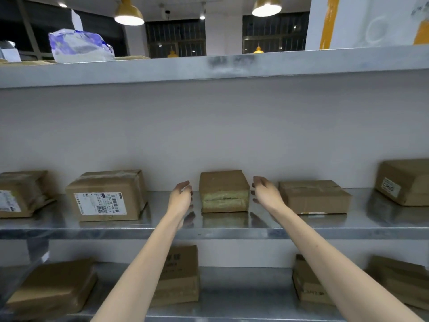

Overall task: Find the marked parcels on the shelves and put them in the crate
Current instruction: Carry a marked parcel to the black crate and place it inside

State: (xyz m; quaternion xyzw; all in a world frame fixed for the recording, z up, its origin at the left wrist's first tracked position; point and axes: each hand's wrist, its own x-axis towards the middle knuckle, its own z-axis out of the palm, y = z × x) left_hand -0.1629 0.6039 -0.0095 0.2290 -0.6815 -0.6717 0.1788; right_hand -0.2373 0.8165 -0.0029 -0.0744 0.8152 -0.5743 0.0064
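A small parcel w/ a yellow-green front was seen on the middle shelf, between a labelled box and a flat box. The left hand was held just beside its left side, the right hand just beside its right side. The fingers of both were apart and loosely bent, w/ nothing held; no touch could be made out. The crate was not in view. The green front was prob. the mark. For a good grab, both sides needed to be pressed at once, approx. mid-way, and the parcel lifted level and pulled straight out, so the boxes next to it were not bumped
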